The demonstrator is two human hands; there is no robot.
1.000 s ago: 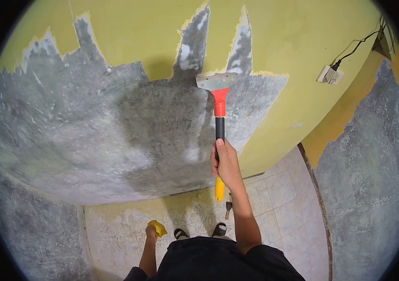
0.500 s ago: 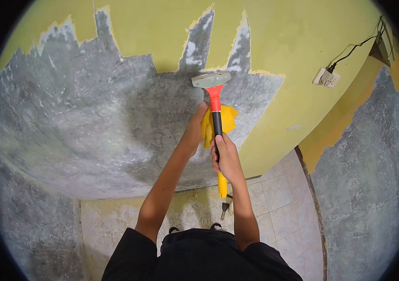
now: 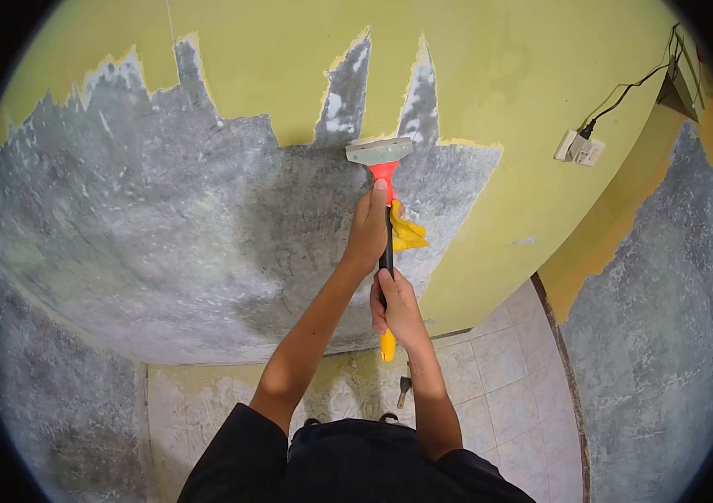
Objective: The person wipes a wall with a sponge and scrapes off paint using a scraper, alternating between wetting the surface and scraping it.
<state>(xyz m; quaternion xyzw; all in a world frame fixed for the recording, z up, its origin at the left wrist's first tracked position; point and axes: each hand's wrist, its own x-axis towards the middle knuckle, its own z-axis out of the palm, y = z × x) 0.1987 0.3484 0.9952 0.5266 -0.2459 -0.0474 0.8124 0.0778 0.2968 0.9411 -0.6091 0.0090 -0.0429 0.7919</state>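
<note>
A long-handled wall scraper (image 3: 379,152) with a wide metal blade, a red neck and a black and yellow handle is held against the wall. My left hand (image 3: 367,228) is closed round it just below the red neck, thumb on the front. Lower down, my right hand (image 3: 398,308) wraps the handle near its yellow end. A crumpled yellow piece (image 3: 408,230), soft-looking, sticks out from behind my left fingers. The blade lies along the lower edge of the yellow-green paint (image 3: 490,75), above bare grey wall (image 3: 172,184).
A small scraper (image 3: 404,391) lies on the tiled floor (image 3: 490,369) near my feet. To the right, a wall socket (image 3: 579,149) holds a plug with a black cable (image 3: 629,84). Another partly stripped wall (image 3: 658,277) stands further right.
My left hand has moved from beside the scraper onto its handle below the red neck. The yellow piece now shows less, behind that hand. My right hand sits slightly lower in view.
</note>
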